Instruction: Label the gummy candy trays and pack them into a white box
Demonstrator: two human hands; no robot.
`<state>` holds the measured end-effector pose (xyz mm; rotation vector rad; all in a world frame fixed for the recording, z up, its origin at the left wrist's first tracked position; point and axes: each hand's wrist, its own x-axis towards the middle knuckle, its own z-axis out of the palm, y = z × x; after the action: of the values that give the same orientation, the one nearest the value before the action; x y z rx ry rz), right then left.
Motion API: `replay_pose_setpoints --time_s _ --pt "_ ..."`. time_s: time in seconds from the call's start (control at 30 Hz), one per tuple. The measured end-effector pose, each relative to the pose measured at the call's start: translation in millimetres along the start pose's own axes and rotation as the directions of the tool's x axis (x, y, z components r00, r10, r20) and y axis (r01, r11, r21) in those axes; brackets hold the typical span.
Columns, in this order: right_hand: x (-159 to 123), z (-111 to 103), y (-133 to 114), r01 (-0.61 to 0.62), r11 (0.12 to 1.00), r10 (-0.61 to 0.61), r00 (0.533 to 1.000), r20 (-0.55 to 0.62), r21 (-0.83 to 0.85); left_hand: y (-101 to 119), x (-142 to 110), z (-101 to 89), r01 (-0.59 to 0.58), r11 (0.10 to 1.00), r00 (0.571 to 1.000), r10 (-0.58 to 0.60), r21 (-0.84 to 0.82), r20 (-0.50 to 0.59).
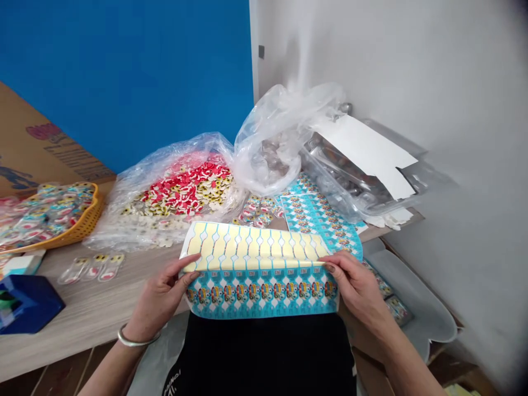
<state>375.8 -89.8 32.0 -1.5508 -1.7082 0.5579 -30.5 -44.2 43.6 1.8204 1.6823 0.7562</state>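
Observation:
A sticker sheet (pixel 264 294) is stretched between my two hands over the table's front edge. Its near half carries a blue printed row of cartoon labels, while the far half shows pale yellow label shapes outlined in blue. A crease or fold runs across the middle. My left hand (pixel 163 294) pinches the left edge at that crease, thumb on top. On the opposite edge, my right hand (pixel 355 283) grips the sheet the same way. More blue printed sheets (pixel 319 214) lie flat just beyond it.
A clear plastic bag (pixel 181 187) spills red, white and yellow pieces. Left stand a yellow basket (pixel 93 212) of packed items, several small clear packs (pixel 97 268) and a blue tape dispenser (pixel 31 302). Back right are another bag (pixel 284 148), clear plastic packaging (pixel 334 170) and white card (pixel 367 151).

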Motion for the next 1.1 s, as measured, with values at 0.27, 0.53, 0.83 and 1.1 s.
replay_pose_setpoints --time_s 0.27,0.53,0.83,1.1 --pt "-11.1 -17.4 -13.3 0.157 0.977 -0.183 0.966 -0.181 -0.145 23.2 -2.6 -5.6 -0.373 0.900 0.890 0.415 0.225 -0.187" --pt "-9.4 -54.8 13.3 -0.076 0.996 0.084 0.948 0.307 -0.036 42.2 -22.7 -4.1 -0.416 0.895 0.909 0.409 0.163 0.077" --pt "4.1 38.5 -92.3 0.327 0.944 -0.259 0.814 0.520 -0.041 74.1 -16.0 23.8 -0.611 0.785 0.773 0.566 0.098 0.285" --pt "1.7 -13.2 -44.4 0.189 0.978 -0.126 0.872 0.472 -0.087 32.6 -4.9 -17.9 -0.493 0.866 0.860 0.469 0.086 0.202"
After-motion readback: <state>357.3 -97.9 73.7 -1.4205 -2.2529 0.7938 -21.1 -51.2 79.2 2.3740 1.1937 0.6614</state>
